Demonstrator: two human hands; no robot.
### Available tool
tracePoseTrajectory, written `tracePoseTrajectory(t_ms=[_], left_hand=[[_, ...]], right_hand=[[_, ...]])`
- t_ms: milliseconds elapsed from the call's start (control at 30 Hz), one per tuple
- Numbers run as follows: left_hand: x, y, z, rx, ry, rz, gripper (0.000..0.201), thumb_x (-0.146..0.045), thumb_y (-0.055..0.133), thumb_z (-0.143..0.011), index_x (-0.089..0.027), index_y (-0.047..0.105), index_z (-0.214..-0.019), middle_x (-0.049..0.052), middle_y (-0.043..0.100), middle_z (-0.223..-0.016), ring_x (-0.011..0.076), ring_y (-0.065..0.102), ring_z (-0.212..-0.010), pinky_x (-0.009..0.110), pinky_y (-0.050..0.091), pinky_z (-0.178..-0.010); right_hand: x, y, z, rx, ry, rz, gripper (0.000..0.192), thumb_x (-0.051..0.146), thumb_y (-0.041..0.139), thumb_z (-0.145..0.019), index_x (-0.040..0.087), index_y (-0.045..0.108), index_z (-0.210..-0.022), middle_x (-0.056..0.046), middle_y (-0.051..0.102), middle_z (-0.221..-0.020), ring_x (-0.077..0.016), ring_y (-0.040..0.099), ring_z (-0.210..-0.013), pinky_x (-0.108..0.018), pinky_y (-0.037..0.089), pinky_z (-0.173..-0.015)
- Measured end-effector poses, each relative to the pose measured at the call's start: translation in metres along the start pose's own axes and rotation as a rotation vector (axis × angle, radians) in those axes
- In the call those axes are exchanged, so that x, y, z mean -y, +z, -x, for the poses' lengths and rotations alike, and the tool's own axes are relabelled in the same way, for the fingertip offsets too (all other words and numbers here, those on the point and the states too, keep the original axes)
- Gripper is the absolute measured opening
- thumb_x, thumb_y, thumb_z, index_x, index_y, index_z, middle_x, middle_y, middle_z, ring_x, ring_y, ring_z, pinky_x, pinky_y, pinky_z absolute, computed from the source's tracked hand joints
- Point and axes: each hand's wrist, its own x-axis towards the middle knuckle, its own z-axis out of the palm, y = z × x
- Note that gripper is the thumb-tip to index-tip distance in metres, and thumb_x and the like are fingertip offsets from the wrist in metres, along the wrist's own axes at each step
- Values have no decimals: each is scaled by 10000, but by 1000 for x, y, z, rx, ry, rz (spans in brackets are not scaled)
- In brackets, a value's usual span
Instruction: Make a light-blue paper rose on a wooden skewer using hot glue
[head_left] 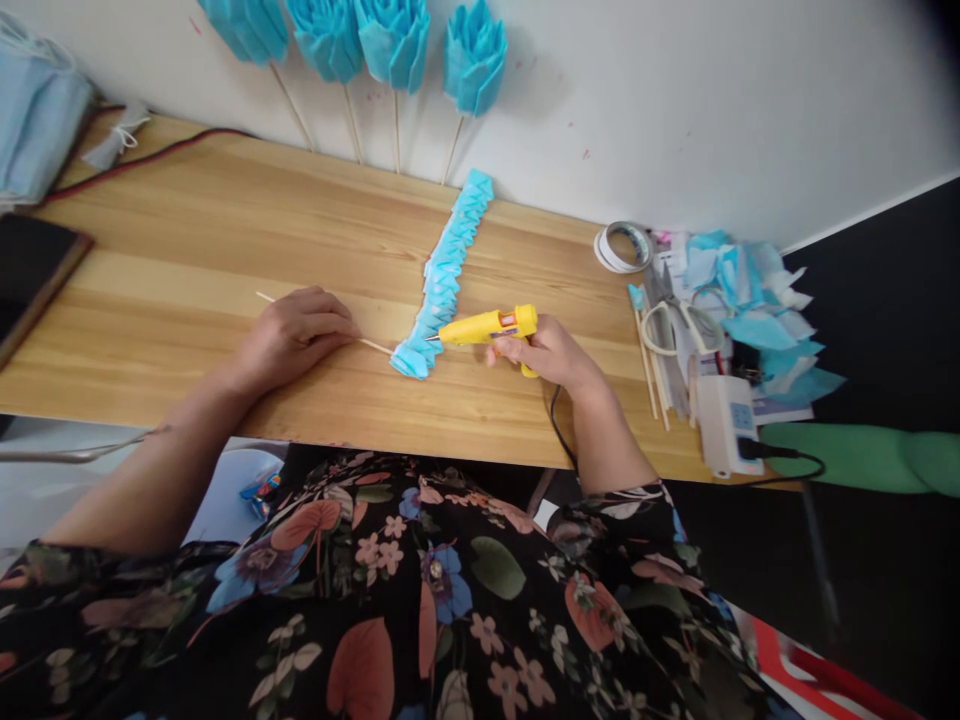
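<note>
A long strip of pleated blue fabric (445, 275) lies across the wooden table, running from the wall toward me. My left hand (301, 335) is closed on a thin wooden stick (373, 346), whose tip meets the near end of the strip. In my right hand (544, 352) is a yellow hot glue gun (487, 326), gripped by its handle. Its metal nozzle points left, right over the near part of the strip; whether it touches the fabric I cannot tell.
Several blue fabric flowers (394, 45) on sticks lean against the wall. On the right are a tape roll (624, 247), scissors (682, 325), loose sticks (646, 365), blue scraps (780, 320) and a white power strip (729, 425). A phone (34, 280) and face masks (37, 120) lie left.
</note>
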Motion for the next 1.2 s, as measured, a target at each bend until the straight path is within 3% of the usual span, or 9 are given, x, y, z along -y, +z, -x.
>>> tracePoseTrajectory(t_ms=[467, 1200], left_hand=[[4, 2, 2, 16, -2, -59, 287, -341, 586, -1086, -257, 790, -902, 56, 777, -948, 218, 683, -886, 340, 485, -818], [7, 1, 2, 29, -14, -60, 308, -349, 576, -1093, -229, 801, -922, 65, 769, -960, 213, 678, -893, 334, 505, -834]], right_hand=[[5, 6, -4, 24, 19, 34, 489, 589, 638, -971, 182, 717, -713, 16, 627, -629, -111, 534, -608, -279, 439, -664], [2, 10, -5, 0, 36, 76, 528, 630, 645, -961, 182, 706, -688, -12, 701, -679, -109, 537, -611, -264, 449, -676]])
